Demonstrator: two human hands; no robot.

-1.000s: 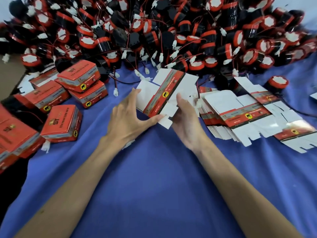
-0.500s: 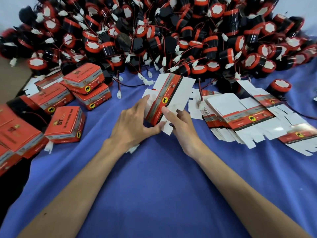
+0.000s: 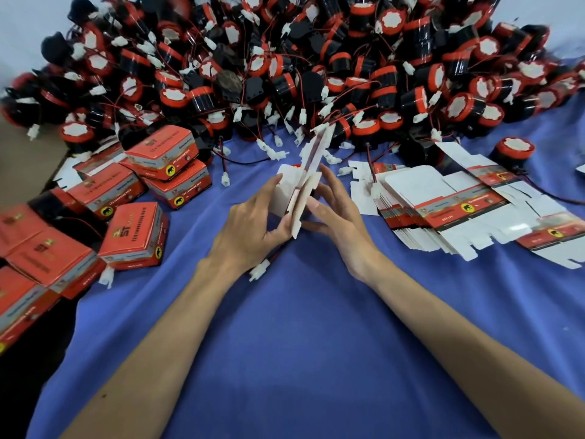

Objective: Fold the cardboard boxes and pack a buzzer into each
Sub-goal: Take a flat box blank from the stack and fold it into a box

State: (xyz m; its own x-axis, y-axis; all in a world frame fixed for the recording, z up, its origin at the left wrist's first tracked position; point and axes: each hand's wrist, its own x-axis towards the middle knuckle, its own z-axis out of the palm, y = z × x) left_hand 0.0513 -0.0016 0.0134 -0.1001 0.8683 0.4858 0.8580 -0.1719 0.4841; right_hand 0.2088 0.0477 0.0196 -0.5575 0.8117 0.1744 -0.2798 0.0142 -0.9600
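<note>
The left hand (image 3: 253, 223) grips the cardboard box blank (image 3: 308, 172), with the thumb and curled fingers pinching its lower white panel. The right hand (image 3: 338, 217) presses straight fingers against the opposite face. The blank stands on edge, tilted, between both hands above the blue cloth (image 3: 300, 343). The pile of buzzers (image 3: 285, 74) lies behind it. Stacked flat blanks (image 3: 443, 210) lie to the right; folded boxes (image 3: 133, 236) sit to the left.
</note>
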